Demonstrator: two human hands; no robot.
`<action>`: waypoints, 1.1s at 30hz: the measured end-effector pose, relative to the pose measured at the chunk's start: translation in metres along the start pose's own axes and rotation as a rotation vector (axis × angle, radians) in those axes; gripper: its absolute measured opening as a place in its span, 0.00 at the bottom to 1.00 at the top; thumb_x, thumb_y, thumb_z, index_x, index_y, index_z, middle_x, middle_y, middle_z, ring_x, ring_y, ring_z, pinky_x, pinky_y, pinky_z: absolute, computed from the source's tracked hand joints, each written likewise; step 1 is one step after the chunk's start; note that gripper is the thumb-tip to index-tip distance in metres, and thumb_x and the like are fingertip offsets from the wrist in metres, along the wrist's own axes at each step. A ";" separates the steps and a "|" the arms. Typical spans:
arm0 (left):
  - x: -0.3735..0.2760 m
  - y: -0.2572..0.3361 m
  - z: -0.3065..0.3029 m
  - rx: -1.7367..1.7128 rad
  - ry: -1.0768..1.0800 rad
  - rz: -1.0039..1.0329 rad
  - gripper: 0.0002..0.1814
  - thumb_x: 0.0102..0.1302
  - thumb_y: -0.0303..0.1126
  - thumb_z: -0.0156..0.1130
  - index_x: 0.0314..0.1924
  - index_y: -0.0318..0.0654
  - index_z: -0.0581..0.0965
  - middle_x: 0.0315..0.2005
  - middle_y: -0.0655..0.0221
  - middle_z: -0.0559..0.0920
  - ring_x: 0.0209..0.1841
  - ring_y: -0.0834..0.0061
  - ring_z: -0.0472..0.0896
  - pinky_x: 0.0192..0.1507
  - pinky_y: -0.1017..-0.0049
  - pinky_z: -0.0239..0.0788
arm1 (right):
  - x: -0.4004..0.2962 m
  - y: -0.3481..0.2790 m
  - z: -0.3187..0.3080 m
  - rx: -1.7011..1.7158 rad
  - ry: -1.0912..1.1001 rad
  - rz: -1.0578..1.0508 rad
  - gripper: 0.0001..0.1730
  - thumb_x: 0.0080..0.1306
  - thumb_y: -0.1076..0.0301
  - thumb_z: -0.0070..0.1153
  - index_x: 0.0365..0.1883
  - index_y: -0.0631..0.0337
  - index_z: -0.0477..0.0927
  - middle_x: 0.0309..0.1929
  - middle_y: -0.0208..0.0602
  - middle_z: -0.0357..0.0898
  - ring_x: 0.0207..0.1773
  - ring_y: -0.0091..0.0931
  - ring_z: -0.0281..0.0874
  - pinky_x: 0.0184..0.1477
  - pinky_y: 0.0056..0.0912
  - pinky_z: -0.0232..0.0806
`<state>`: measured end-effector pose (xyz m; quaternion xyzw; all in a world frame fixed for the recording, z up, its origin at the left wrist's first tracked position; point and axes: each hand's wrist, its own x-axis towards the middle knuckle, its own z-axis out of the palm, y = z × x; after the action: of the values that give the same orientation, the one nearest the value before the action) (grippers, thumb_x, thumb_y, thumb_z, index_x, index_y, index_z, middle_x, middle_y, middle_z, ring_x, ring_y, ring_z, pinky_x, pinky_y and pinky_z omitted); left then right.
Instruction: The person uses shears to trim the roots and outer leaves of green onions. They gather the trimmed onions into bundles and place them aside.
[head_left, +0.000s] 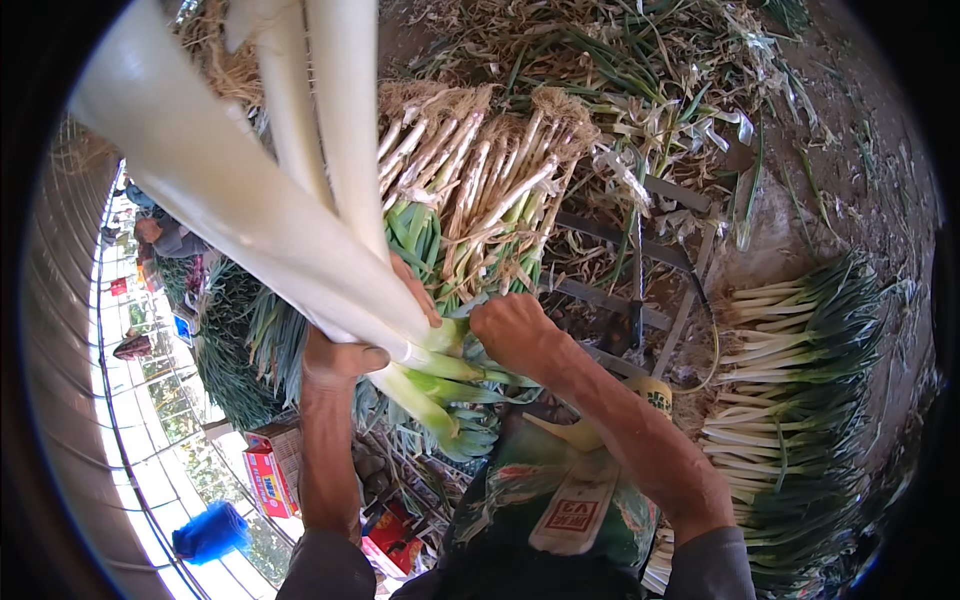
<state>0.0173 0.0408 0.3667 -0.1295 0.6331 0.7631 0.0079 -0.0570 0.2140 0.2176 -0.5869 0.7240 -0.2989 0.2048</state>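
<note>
My left hand (346, 354) is wrapped around the lower part of several thick white leek or green onion stalks (247, 210), which loom close to the camera at the upper left. Fingers show on the stalks' far side. My right hand (506, 322) is closed in a fist beside the green leaf bases (442, 375), at the right of the stalks; what lies inside it is hidden. Past my hands lie untrimmed stalks (480, 172) with brown, dry roots and skins.
Cleaned green onions (787, 420) lie in a long row at the right. A metal frame (679, 315) with a hose (716, 345) stands before them. Peeled waste (600, 45) covers the ground beyond. Red boxes (271, 480) and a blue bag (211, 532) are lower left; a person (169, 236) is farther left.
</note>
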 end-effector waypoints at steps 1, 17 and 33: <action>0.003 -0.002 0.004 0.013 0.035 -0.032 0.38 0.39 0.36 0.71 0.53 0.30 0.69 0.37 0.52 0.81 0.42 0.56 0.82 0.50 0.60 0.74 | -0.006 0.004 0.002 -0.012 0.013 0.022 0.05 0.56 0.77 0.58 0.32 0.66 0.81 0.28 0.48 0.84 0.30 0.41 0.86 0.31 0.44 0.77; 0.021 0.051 -0.014 -0.047 0.144 0.256 0.34 0.46 0.44 0.69 0.48 0.29 0.71 0.35 0.57 0.76 0.38 0.57 0.81 0.46 0.59 0.78 | -0.136 0.123 -0.062 -0.487 0.235 0.469 0.13 0.80 0.67 0.45 0.37 0.58 0.79 0.18 0.28 0.75 0.14 0.15 0.64 0.10 0.23 0.60; 0.173 0.176 0.041 0.427 0.493 0.887 0.28 0.54 0.31 0.78 0.52 0.24 0.80 0.44 0.54 0.85 0.43 0.61 0.87 0.58 0.58 0.79 | -0.190 0.051 -0.089 0.185 0.348 0.607 0.36 0.59 0.69 0.71 0.65 0.69 0.73 0.59 0.59 0.79 0.55 0.48 0.83 0.54 0.46 0.79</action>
<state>-0.1887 0.0197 0.5071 -0.0207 0.7507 0.4950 -0.4369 -0.1091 0.4223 0.2385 -0.2648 0.8592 -0.3841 0.2102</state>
